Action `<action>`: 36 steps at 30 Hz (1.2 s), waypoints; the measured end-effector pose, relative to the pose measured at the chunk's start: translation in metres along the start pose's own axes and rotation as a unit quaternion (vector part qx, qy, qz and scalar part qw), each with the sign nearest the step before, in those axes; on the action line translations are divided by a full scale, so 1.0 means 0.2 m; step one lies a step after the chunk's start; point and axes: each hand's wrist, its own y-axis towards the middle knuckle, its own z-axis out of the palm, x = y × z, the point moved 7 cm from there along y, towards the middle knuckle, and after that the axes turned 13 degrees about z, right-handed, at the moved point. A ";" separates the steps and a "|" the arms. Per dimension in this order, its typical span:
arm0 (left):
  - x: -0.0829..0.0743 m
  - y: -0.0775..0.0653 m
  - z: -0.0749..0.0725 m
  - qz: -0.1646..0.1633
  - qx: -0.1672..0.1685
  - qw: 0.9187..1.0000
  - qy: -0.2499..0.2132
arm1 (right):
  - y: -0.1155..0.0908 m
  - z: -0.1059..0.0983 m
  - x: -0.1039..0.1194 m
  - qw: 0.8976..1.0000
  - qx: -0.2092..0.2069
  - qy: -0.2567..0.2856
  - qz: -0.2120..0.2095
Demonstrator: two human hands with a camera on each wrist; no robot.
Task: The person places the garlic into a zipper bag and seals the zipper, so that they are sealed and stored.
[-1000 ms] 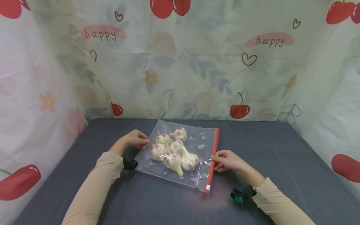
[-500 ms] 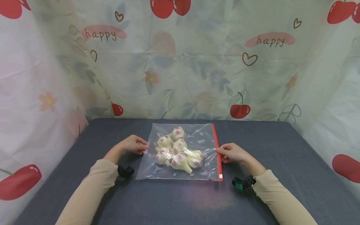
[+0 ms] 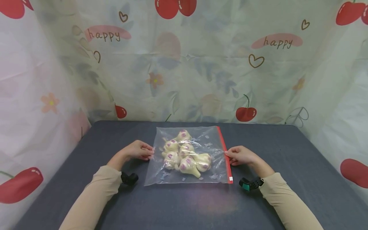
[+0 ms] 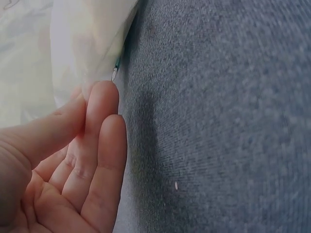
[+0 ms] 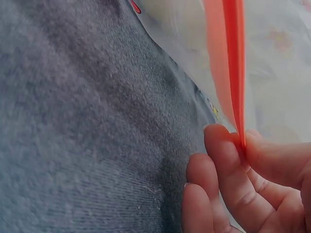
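A clear zip bag with a red zip edge lies on the dark table, and several garlic bulbs with purple marks are inside it. My left hand pinches the bag's left edge between thumb and fingers; in the left wrist view the left hand grips the clear film. On the other side my right hand pinches the red zip strip about midway along. The right wrist view has the red strip running down into the pinch of the right hand. A white slider sits at the strip's near end.
A dark grey cloth covers the table. Behind it and at both sides hang pale printed curtains with cherries and hearts. Each wrist wears a black camera strap.
The bag was tilted a second ago. Both hands have turned it so its sides stand square to the table, and it has since shifted slightly right.
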 end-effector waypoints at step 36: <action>0.02 0.01 -0.02 0.010 0.004 1.000 0.008 | -0.03 -0.04 0.01 1.000 0.006 0.013 0.013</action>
